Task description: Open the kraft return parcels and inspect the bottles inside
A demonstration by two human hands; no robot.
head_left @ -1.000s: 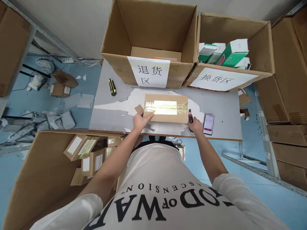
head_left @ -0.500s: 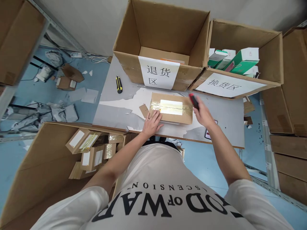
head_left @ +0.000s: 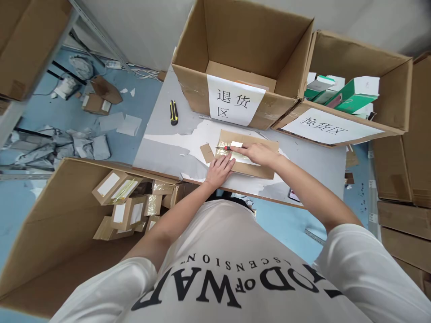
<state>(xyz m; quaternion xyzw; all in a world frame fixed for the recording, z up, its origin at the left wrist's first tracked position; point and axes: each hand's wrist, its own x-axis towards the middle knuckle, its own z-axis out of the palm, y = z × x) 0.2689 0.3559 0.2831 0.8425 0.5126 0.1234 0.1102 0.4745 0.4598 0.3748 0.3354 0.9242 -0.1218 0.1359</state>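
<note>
A flat brown taped parcel (head_left: 259, 168) with a white label lies on the grey table (head_left: 161, 154) before me. My left hand (head_left: 220, 168) rests flat on the parcel's near left corner. My right hand (head_left: 257, 152) lies over the parcel's top and grips a red box cutter (head_left: 227, 147), whose tip points left at the taped left end. A small piece of cardboard (head_left: 206, 153) lies just left of the parcel.
A yellow-black cutter (head_left: 173, 112) lies at the table's left. Two open cartons with paper signs stand behind: an almost empty one (head_left: 245, 58), and one (head_left: 357, 107) holding green-white boxes. A phone (head_left: 293, 195) peeks out under my right arm. A big carton (head_left: 67, 233) of small parcels sits lower left.
My right hand picked the red cutter up from the table's right, swung it over the parcel and brought its tip to the left end. My left hand shifted slightly onto the near corner.
</note>
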